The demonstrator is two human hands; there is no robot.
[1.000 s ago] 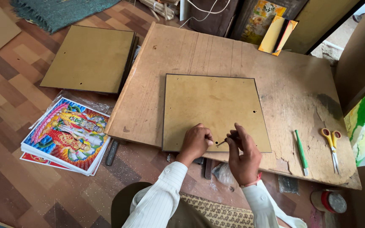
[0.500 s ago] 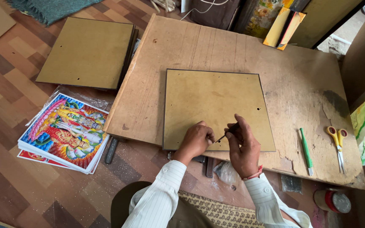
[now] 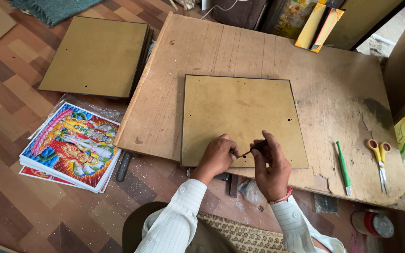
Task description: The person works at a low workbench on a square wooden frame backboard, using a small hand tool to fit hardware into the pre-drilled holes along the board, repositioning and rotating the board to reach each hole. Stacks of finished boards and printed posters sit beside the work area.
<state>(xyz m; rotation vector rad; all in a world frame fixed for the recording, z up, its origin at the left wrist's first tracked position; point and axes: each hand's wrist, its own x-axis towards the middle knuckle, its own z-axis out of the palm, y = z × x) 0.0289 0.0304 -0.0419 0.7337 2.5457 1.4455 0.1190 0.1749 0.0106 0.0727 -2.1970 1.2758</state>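
A: Board?
B: Tan square panel, dark thin edge, lying flat on the worktable, near edge reaching the table's front edge. Small holes showing near its right side and along the top.
A: Hands?
B: Both working at the board's near edge. Right hand is curling in, thumb and fingers pinching a thin dark tool, tip angling down-left onto the board. Left hand is sitting fisted on the board just beside the tip, fingers tucked together; whether it's gripping anything, can't tell. Wrists bending inward, white striped sleeves coming up from the bottom.
A: Around it?
B: Green pen lying on the table right of the board, yellow-handled scissors further right. Second tan panel lying on the floor to the left, on top of a stack. Stack of colourful prints on the floor below that. Red-sided tin sitting by the table's bottom-right corner.
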